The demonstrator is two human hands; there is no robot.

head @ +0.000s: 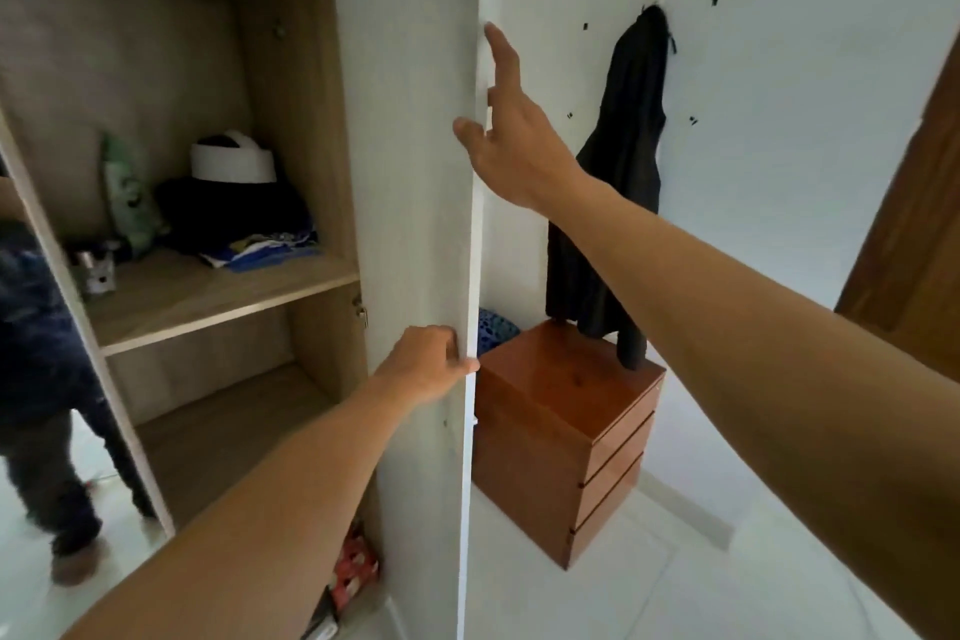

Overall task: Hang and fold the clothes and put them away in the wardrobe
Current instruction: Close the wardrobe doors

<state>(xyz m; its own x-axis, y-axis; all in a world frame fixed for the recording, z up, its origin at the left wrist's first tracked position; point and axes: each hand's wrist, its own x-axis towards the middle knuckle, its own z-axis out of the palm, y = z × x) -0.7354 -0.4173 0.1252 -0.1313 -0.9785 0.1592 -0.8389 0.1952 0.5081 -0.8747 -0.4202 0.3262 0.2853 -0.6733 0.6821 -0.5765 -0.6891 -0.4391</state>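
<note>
Two hands at the white wardrobe door [410,172] edge. Left hand [426,364] low, fingers curled round the edge. Right hand [509,140] higher, fingers straight and spread against it. Folded clothes [244,218] lie on the middle shelf [208,296]. A black garment [618,182] hangs on the wall above a wooden drawer chest [566,431].

A brown chest of drawers [566,437] stood at lower centre by the white wall [779,68]; a brown door [914,234] edged the right.

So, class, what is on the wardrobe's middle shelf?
A white cap on dark folded clothes, blue cloth in front, a green item and a small metal object to the left. Anything behind the pile is covered.
</note>
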